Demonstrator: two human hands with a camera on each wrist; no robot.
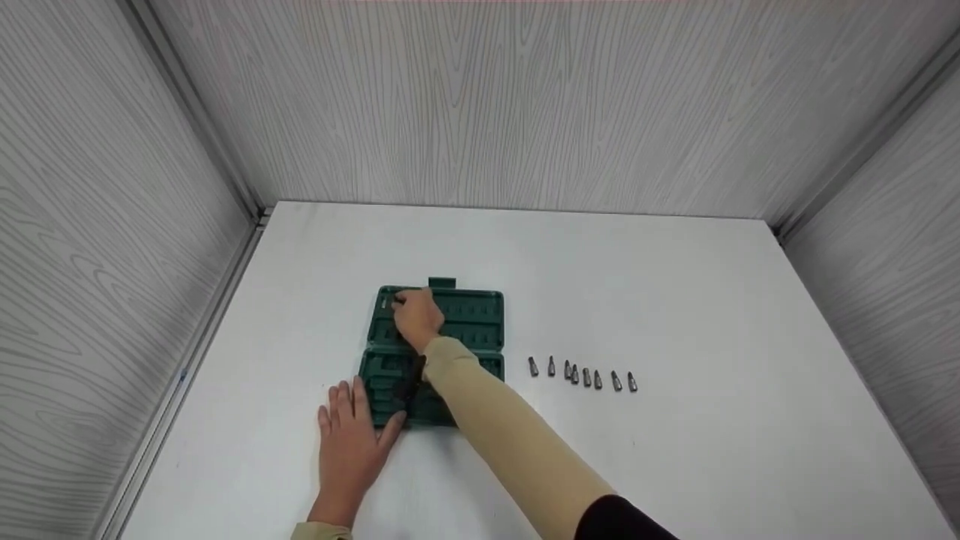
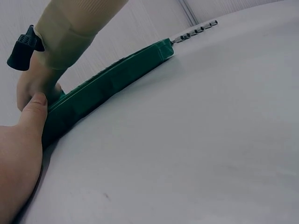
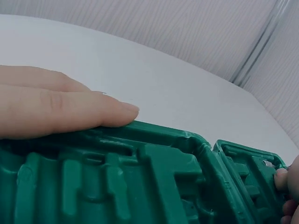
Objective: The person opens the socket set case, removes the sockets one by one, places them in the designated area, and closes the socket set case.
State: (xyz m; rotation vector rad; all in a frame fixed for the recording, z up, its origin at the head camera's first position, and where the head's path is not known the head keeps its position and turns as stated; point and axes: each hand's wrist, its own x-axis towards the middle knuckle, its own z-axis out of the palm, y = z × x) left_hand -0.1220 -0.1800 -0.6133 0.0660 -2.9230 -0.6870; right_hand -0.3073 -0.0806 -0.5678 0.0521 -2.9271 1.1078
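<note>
A green plastic case point(image 1: 489, 319) lies unfolded on the table, moulded slots showing in both halves. My right hand point(image 1: 418, 316) reaches over the near half to the far half's left end, its thumb and fingers pinching a small dark screwdriver bit that they mostly hide. Just left of those fingertips, a silvery bit point(image 1: 385, 304) sits in a slot. My left hand point(image 1: 351, 442) rests beside the near half's left side with its fingers extended. Its thumb point(image 2: 37, 105) lies against the case's front edge.
Several metal screwdriver bits point(image 1: 586, 377) form a loose row on the white table point(image 1: 697, 450), right of the case. A latch flap point(image 1: 442, 283) sticks out from the case's far edge. Wood-grain panels point(image 1: 480, 105) stand behind the table and along both sides.
</note>
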